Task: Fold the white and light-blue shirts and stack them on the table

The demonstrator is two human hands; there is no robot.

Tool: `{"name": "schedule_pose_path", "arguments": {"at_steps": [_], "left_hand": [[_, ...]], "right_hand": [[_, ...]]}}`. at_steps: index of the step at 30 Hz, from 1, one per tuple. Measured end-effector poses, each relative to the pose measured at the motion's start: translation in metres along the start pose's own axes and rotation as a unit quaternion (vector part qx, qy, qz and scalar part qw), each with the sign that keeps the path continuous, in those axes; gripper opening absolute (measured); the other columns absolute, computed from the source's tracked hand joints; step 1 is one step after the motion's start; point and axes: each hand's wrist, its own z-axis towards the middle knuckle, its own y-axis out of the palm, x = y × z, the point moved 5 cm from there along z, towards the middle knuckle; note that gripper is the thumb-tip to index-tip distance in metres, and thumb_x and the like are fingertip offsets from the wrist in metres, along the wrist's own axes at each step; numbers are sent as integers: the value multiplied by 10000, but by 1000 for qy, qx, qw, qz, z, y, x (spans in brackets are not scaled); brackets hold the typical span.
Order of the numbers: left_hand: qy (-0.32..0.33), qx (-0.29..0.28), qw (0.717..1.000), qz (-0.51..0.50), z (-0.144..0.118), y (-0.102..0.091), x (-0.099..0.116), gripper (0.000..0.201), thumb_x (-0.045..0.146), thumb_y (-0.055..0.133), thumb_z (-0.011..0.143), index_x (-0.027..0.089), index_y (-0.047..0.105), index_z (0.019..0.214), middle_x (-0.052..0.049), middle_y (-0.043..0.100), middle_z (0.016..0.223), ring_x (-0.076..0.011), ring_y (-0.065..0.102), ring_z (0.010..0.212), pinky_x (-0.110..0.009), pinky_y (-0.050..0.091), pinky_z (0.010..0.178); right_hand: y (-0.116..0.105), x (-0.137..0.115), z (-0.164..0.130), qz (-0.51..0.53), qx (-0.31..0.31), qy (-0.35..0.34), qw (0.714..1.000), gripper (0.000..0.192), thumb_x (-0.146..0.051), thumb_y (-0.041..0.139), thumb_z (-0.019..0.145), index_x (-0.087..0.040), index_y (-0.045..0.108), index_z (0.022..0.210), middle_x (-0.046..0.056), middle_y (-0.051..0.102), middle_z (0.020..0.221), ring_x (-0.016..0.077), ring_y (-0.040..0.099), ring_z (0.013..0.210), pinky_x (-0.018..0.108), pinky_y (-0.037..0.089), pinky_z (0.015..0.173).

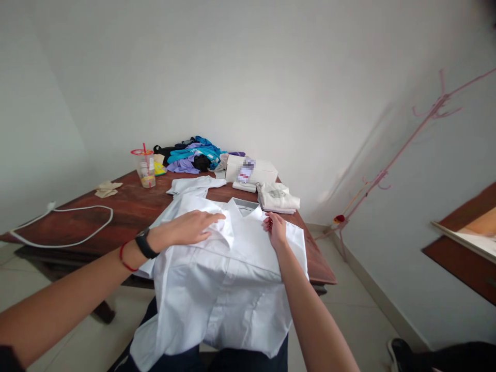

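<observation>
A white collared shirt lies partly on the wooden table, and its lower part hangs over the front edge above my lap. Its collar points away from me, and part of the left side is folded inward. My left hand rests on that folded part with its fingers stretched out. Beside the collar, at the right shoulder, my right hand is curled with its fingertips on the cloth. A sleeve extends toward the back left of the table.
The dark red table holds a white cable, crumpled tissue, a plastic cup with a straw, a clothes pile, a white box and folded white cloth. A pink coat rack leans at the right wall.
</observation>
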Motion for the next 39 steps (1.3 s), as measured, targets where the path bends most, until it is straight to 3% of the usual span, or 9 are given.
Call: {"name": "schedule_pose_path", "arguments": {"at_steps": [4, 7, 11, 15, 20, 26, 31, 35, 39], "left_hand": [[-21, -55, 998, -15, -17, -7, -29, 501, -70, 750, 553, 255, 731, 934, -87, 716, 1194, -361, 473, 1392, -377, 404, 1115], [-20, -1, 999, 26, -34, -40, -44, 610, -123, 766, 493, 249, 754, 976, -78, 684, 1269, -350, 379, 1462, -334, 385, 1146], [-38, 71, 988, 131, -54, -90, -56, 503, -141, 691, 572, 268, 767, 854, -23, 730, 1095, -337, 508, 1370, -351, 487, 1077], [-19, 83, 961, 264, -55, -111, -53, 331, -49, 723, 628, 244, 779, 769, -30, 729, 1073, -391, 589, 1254, -461, 429, 1146], [43, 125, 962, 237, -36, -103, -27, 332, 36, 665, 665, 255, 778, 888, -13, 704, 1218, -370, 539, 1324, -474, 296, 1235], [301, 121, 867, 380, -6, -47, 35, 420, 68, 448, 780, 227, 703, 1073, -28, 594, 1400, -255, 574, 1287, -473, 429, 1152], [370, 94, 885, 267, 22, 28, 72, 421, -33, 450, 750, 185, 696, 1013, -83, 595, 1386, -234, 561, 1308, -426, 454, 1128], [409, 16, 895, 177, 32, 111, 72, 418, -17, 469, 814, 186, 652, 1130, -119, 558, 1413, -245, 517, 1362, -434, 445, 1146], [377, -77, 905, 182, 27, 173, 40, 607, 82, 485, 907, 221, 386, 1490, -145, 393, 1571, -274, 421, 1446, -471, 471, 1133]], "right_hand": [[1, 1, 1, 5, -4, 5, 1000, 318, -481, 748, 706, -181, 663, 769, -16, 599, 566, 86, 455, 421, 217, 310, 379], [1, 2, 2, 12, -5, 6, 1000, 322, -481, 752, 708, -175, 671, 770, -13, 602, 572, 82, 458, 429, 207, 310, 377], [1, 4, 3, 18, -3, 9, 1000, 312, -469, 762, 709, -175, 673, 765, -9, 610, 576, 80, 463, 431, 202, 316, 377], [2, 3, 2, 22, -1, 11, 1000, 306, -463, 767, 704, -176, 674, 760, -8, 610, 567, 83, 461, 426, 204, 309, 373], [3, 1, 0, 18, 1, 9, 1000, 320, -471, 758, 687, -170, 672, 750, -6, 610, 559, 81, 450, 419, 206, 293, 373], [3, 1, 1, 0, 1, 4, 1000, 344, -500, 743, 686, -172, 672, 760, -12, 602, 561, 80, 434, 418, 208, 292, 384], [3, 1, 1, -39, 4, -10, 999, 364, -533, 705, 719, -176, 671, 783, -4, 601, 580, 93, 442, 425, 225, 315, 402], [-1, -4, 1, -103, 3, -45, 994, 317, -501, 654, 774, -184, 662, 780, 11, 619, 596, 130, 488, 480, 260, 379, 456], [-8, -19, 4, -190, -18, -99, 977, 173, -351, 666, 767, -189, 634, 712, 45, 685, 673, 203, 597, 706, 308, 482, 666]]}}
